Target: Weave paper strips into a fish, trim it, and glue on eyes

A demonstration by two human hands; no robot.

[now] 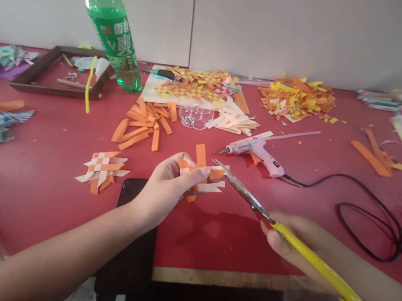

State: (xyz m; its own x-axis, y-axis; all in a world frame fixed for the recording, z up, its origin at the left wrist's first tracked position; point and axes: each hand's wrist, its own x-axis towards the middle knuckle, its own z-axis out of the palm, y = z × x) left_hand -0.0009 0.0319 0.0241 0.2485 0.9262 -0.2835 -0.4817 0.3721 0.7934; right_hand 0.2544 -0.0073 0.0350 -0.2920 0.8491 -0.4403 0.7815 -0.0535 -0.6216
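My left hand (166, 185) pinches a woven piece of orange and cream paper strips (201, 160), thumb on top, above the front of the red table. My right hand (289, 237) is closed round a pair of scissors (306, 255) with yellow handles. Its blades reach the strip ends at the right side of the woven piece; whether they touch the paper I cannot tell. To the left lies another woven orange and cream piece (102, 170). Loose orange strips (144, 125) and a pile of cream strips (233, 121) lie beyond my left hand.
A pink glue gun (260, 151) with a black cord (368, 181) lies at right. Behind stand a green bottle (117, 41) and a dark frame (28, 76). Yellow-orange scraps (300, 99) lie at the back. A black phone-like slab (127, 260) overhangs the table's front edge.
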